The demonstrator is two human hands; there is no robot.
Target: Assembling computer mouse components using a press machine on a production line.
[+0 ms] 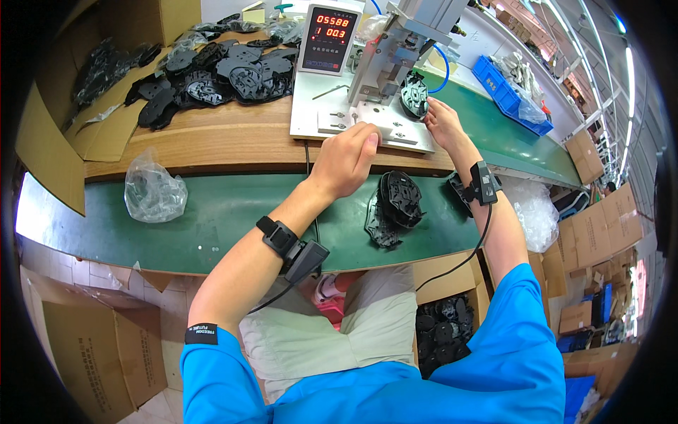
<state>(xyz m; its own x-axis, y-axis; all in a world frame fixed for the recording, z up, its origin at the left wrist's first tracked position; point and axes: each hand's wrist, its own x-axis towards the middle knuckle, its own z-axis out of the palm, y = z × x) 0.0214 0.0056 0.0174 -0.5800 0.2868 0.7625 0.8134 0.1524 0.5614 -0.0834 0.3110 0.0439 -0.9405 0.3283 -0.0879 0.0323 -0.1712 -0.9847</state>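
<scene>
A bench press [381,67] with a white base plate [305,116] stands in front of me. My left hand [346,161] is curled closed at the front edge of that plate; what its fingers may hold is hidden. To the right of the press column, my right hand [445,124] grips the lower right edge of a black plastic shell part [414,97], which is tilted up and shows its ribbed side. On the green bench top just below the hands lie stacked black shell parts [401,199]. Another dark part [459,191] is partly covered by my right forearm.
A control box with a red display [329,39] stands left of the press. Many black parts [247,71] are heaped on the wooden board. A clear plastic bag [154,187] lies front left, a blue crate [512,95] back right. An open carton of black parts [445,325] sits by my legs.
</scene>
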